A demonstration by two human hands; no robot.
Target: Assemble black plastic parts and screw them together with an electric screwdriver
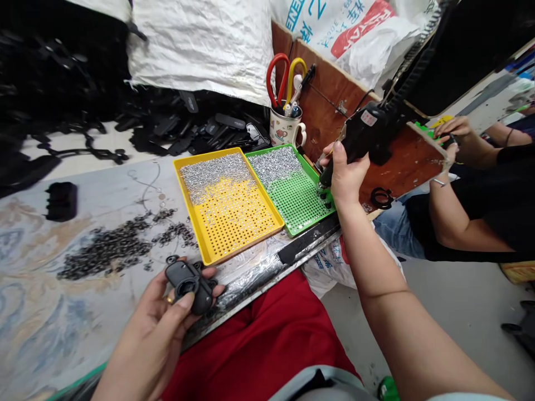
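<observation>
Marbled work table (50, 312) fills the lower left; the yellow tray (187, 209) is the landmark, sitting on it. Left of and behind that tray, large pile of black plastic parts (175, 128). Behind it, 2 woven sacks: one plain white (200, 44), one printed (359, 33). Right of it, 1 plywood board (330, 94), tilted, and just beside it 1 green tray (316, 221). Both trays are pegboard-type, silver fasteners (213, 175) heaped at the far end, yellow one with more holes filled. Nearer than the yellow tray, 1 loose heap of small black rings (108, 248). Left of it, 1 black block-shaped part (61, 200). Behind the green tray, 1 mug (284, 127) holding 2 pairs of scissors, red-handled (278, 72) and yellow-handled (295, 72). Far right of the yellow tray, co-worker's 2 hands (451, 128), black shirt, jeans, apart from the person's own. Right hand (345, 175) closed around a black corded electric screwdriver (359, 133), tip down near the green tray's corner. Left hand (154, 328) curled, gripping a black plastic part (190, 284) with a round hole, thumb on it, in front of the yellow tray. 1 gold ring (169, 299) on a left finger.
</observation>
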